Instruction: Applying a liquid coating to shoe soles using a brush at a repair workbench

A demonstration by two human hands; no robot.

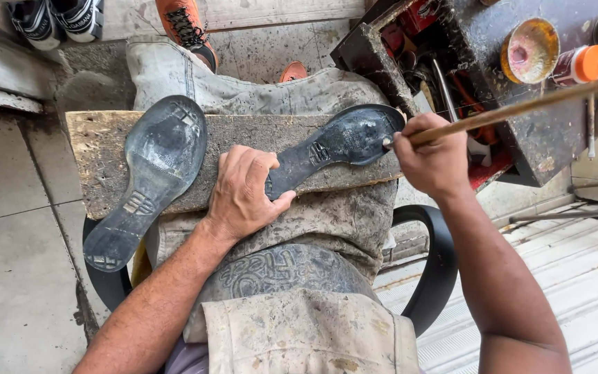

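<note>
Black sole (333, 145) pinned at its heel by left hand (243, 190); right hand (434, 163) grips brush handle (520, 107), bristles seemingly at its toe edge.

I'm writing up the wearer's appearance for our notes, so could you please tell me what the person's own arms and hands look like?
Both forearms are bare, with no sleeves in view, and the left hand and right hand wear no gloves. No watch, ring or bracelet shows. The arms look hairy.
</note>
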